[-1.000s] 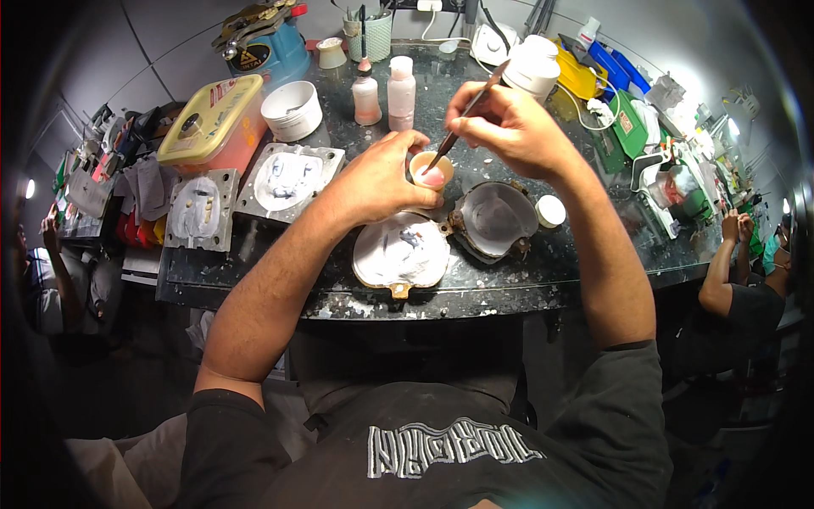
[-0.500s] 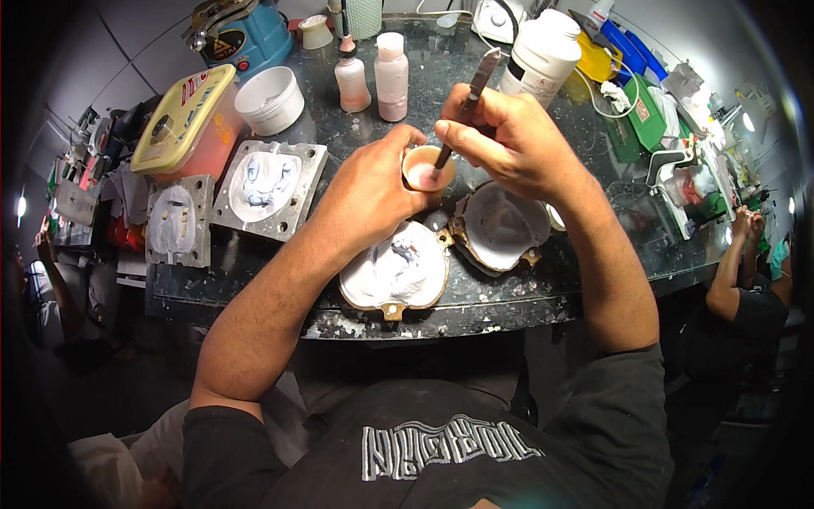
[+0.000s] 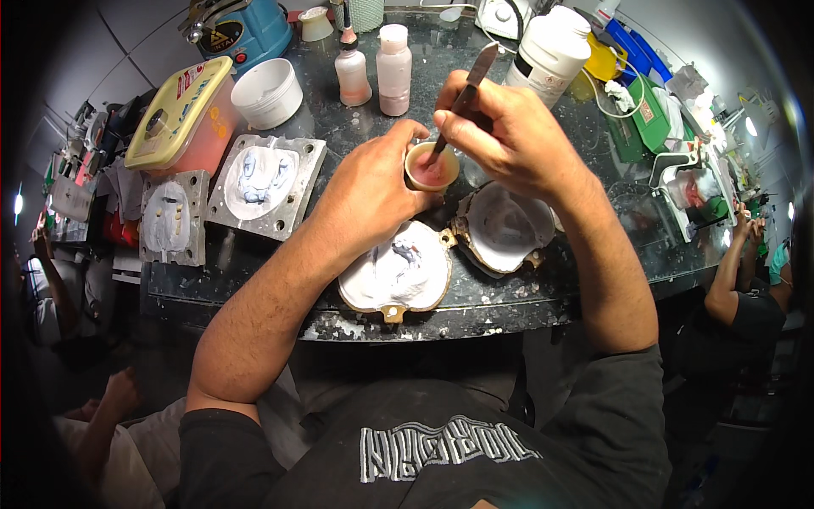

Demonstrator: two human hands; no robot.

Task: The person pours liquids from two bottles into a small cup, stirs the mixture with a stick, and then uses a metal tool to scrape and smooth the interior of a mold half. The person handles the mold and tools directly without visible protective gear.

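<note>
My left hand [image 3: 365, 187] is wrapped round a small beige cup [image 3: 453, 176] holding a pink paste [image 3: 431, 171]. My right hand [image 3: 519, 136] grips a dark spatula [image 3: 476, 78] by its middle, one flat end pointing up and the lower end dipped into the paste. Just below the hands lie two brass-coloured flask halves filled with white plaster. The left half [image 3: 390, 307] shows a raised, uneven surface with a bluish-grey patch. The right half [image 3: 507, 233] has a smoother hollow and sits partly under my right wrist.
Two metal flask halves [image 3: 312, 161] with plaster moulds lie at left, beside a yellow-lidded tub [image 3: 182, 110] and a white pot [image 3: 267, 95]. Behind the cup stand two pinkish bottles [image 3: 394, 72]. A large white jar [image 3: 551, 55] stands back right. Other people are at both sides.
The spatula's lower end has shifted slightly up and left in the cup, and more pink paste shows. Another person's hand has come into view at lower left.
</note>
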